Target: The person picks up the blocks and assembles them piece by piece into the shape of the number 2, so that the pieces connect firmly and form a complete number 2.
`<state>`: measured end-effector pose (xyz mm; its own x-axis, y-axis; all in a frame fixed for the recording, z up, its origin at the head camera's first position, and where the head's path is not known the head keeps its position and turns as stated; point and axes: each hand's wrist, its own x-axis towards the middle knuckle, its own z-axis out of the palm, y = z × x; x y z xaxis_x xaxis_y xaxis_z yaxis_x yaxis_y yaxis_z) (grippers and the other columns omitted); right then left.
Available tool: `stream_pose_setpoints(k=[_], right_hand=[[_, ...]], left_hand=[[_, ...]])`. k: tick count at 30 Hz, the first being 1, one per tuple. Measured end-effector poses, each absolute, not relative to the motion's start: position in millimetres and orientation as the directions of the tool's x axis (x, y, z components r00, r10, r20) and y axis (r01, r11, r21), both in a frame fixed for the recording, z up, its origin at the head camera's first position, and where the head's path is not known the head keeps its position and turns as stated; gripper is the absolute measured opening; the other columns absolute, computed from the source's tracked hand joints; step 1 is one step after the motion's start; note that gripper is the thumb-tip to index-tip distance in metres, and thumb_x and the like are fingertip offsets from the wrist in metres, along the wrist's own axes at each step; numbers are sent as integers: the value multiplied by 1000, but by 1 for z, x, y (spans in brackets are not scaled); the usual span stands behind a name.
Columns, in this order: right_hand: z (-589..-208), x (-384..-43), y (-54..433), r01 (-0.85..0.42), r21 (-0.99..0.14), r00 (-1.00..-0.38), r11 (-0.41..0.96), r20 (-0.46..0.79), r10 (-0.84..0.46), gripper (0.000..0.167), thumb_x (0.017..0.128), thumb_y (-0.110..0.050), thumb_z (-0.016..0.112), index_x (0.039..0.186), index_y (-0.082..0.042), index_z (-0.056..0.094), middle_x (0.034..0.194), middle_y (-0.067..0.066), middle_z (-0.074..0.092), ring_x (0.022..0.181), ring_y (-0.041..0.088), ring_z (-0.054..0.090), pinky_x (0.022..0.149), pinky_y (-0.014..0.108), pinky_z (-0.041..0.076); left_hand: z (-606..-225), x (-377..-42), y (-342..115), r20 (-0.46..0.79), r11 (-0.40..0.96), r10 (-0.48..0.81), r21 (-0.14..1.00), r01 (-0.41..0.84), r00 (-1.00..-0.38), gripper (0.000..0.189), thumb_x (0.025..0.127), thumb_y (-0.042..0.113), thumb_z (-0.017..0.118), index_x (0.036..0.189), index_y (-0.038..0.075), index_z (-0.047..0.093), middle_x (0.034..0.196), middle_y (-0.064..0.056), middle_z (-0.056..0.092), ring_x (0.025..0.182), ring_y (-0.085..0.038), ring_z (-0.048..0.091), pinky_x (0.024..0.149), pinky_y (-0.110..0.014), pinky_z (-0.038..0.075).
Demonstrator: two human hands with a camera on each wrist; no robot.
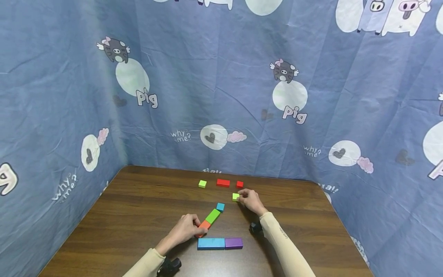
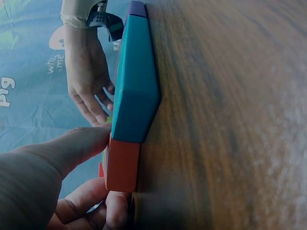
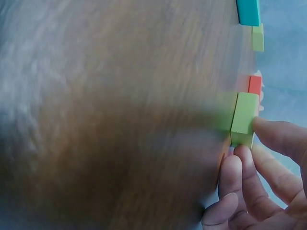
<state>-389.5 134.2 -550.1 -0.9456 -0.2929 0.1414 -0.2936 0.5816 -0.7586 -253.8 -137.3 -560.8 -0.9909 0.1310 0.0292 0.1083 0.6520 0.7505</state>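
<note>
Blue block point(image 1: 211, 244) runs crosswise, left hand's point(image 1: 185, 229) orange block point(image 1: 205, 226) diagonally away rightward.

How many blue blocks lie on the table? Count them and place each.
2: the long blue block, left of the purple block; the small blue block, by the far end of the green block.

Shows a brown wood-grain table point(image 1: 131, 207) below, catching a pale sheen toward the near side. Hangs behind and to both sides as creased blue cloth point(image 1: 214, 65), printed with dark winged pigs point(image 1: 283, 71), pale ovals point(image 1: 290, 95), pink clouds point(image 1: 237, 136) and lettering point(image 1: 294, 114).
</note>
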Motion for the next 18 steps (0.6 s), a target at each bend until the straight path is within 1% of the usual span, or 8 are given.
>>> stream_pose_setpoints(k=[5, 11, 18], right_hand=[[-550, -391, 132, -288, -753, -946, 592, 128, -298, 25, 84, -8, 72, 106, 2, 67, 89, 9, 69, 70, 8, 56, 66, 24, 46], [-547, -391, 128, -295, -757, -940, 583, 119, -321, 25, 83, -7, 71, 106, 2, 67, 90, 11, 70, 66, 8, 55, 64, 25, 46], [-549, -389, 122, -295, -770, -934, 566, 108, -340, 24, 85, -7, 69, 107, 3, 66, 85, 11, 69, 57, 8, 52, 59, 23, 43]], left_hand=[[-559, -254, -137, 17, 657, 127, 747, 97, -992, 31, 71, 30, 84, 75, 10, 61, 70, 3, 58, 63, -11, 49, 53, -23, 37], [-558, -254, -137, 14, 654, 125, 751, 93, -992, 30, 71, 29, 84, 75, 9, 61, 70, 3, 58, 63, -11, 49, 53, -24, 37], [-559, -253, -138, 14, 652, 134, 752, 99, -991, 31, 72, 30, 84, 76, 9, 62, 71, 3, 58, 64, -11, 49, 53, -23, 37]])
